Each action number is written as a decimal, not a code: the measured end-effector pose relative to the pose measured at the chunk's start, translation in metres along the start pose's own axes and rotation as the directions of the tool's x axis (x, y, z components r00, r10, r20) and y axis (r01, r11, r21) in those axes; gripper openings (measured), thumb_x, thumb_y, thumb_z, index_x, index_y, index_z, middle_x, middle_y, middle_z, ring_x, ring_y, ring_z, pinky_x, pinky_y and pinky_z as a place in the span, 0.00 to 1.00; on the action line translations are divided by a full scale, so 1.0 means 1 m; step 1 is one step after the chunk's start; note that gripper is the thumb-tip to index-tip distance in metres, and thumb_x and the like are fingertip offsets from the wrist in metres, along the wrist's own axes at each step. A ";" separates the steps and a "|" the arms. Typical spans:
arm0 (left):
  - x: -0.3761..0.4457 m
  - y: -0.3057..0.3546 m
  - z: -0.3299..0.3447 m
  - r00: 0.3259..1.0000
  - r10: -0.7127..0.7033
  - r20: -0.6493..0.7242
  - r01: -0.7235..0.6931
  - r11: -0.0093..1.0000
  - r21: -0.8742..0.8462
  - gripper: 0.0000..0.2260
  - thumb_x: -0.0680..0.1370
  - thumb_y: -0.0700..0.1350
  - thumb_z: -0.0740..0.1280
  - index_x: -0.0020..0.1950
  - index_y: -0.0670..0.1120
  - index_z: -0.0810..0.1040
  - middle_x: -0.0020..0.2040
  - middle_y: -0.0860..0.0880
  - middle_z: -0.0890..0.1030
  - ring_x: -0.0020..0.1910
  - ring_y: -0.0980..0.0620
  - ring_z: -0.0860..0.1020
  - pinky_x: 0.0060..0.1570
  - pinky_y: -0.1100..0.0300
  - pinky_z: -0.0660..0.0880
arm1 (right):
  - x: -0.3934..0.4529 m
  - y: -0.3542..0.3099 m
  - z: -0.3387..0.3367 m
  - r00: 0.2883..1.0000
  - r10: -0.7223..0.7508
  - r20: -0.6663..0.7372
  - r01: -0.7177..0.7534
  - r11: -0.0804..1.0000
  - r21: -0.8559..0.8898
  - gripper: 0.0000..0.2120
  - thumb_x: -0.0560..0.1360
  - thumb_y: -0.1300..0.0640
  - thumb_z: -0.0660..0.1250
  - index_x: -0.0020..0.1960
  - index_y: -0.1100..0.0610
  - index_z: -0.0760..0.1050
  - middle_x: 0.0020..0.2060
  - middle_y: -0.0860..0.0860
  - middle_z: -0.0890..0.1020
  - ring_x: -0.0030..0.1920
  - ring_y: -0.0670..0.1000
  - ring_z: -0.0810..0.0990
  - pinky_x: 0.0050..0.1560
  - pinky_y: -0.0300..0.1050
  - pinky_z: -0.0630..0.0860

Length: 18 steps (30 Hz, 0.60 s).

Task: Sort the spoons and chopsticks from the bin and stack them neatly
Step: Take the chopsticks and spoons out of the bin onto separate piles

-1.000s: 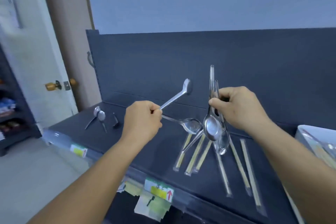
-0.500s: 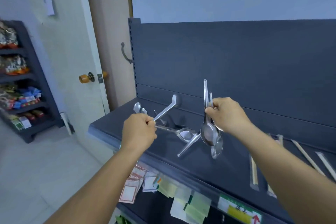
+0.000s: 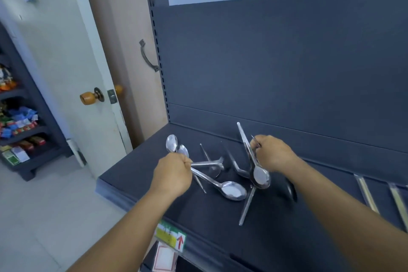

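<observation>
Steel spoons filled both hands above the dark shelf (image 3: 136,185). The left hand (image 3: 171,175) was fisted round two handles: one spoon (image 3: 231,190) ran from the fist toward the right and nearer the person, bowl up, while the other handle (image 3: 206,163) stuck out level to the right. The right hand (image 3: 272,153) gripped a bundle of spoons (image 3: 260,178) with bowls hanging down and handles rising up and leftward past the knuckles.

Two spoons already lay on the shelf (image 3: 176,147), just beyond the left fist, bowls pointing away toward the back panel and handles hidden under the hand. That pair seemed to be the sorting spot, so the left hand was plainly the nearer one. Its held spoons lay crosswise to the resting pair and would probably need turning before being set down. Wrapped chopsticks (image 3: 366,194) lay well apart, far right.
</observation>
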<state>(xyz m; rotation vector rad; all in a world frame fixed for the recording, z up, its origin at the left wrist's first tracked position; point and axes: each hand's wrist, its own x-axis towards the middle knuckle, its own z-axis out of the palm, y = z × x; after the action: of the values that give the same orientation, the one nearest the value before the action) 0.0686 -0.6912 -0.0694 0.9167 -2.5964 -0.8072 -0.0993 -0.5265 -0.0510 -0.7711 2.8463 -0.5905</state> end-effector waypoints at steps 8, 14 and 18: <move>0.017 -0.002 0.010 0.987 0.140 0.079 -0.155 0.963 0.221 0.14 0.79 0.45 0.60 0.64 0.49 0.73 0.59 0.47 0.76 0.56 0.44 0.73 0.45 0.57 0.70 | -0.002 0.003 0.008 0.991 0.029 0.128 -0.027 1.000 -0.017 0.27 0.78 0.59 0.57 0.76 0.52 0.54 0.71 0.52 0.68 0.67 0.54 0.70 0.60 0.42 0.67; -0.012 0.013 0.015 0.923 0.348 0.162 -0.379 0.893 0.244 0.19 0.80 0.47 0.59 0.71 0.48 0.66 0.63 0.51 0.72 0.65 0.49 0.68 0.61 0.57 0.67 | -0.060 -0.004 0.002 0.997 -0.014 0.080 0.015 1.000 -0.016 0.27 0.80 0.49 0.56 0.77 0.51 0.52 0.75 0.48 0.59 0.74 0.51 0.59 0.69 0.45 0.59; -0.044 0.026 0.013 0.866 0.463 0.190 -0.500 0.822 0.273 0.22 0.81 0.49 0.57 0.74 0.47 0.60 0.70 0.51 0.67 0.69 0.50 0.63 0.67 0.58 0.61 | -0.115 -0.009 0.003 1.000 -0.020 -0.010 0.020 1.000 0.008 0.24 0.79 0.49 0.57 0.73 0.54 0.60 0.71 0.49 0.66 0.70 0.52 0.63 0.65 0.45 0.63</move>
<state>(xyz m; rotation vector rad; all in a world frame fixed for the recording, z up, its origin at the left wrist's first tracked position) 0.0840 -0.6403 -0.0676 0.2383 -2.9192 -0.3183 0.0037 -0.4759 -0.0469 -0.7986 2.8468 -0.6105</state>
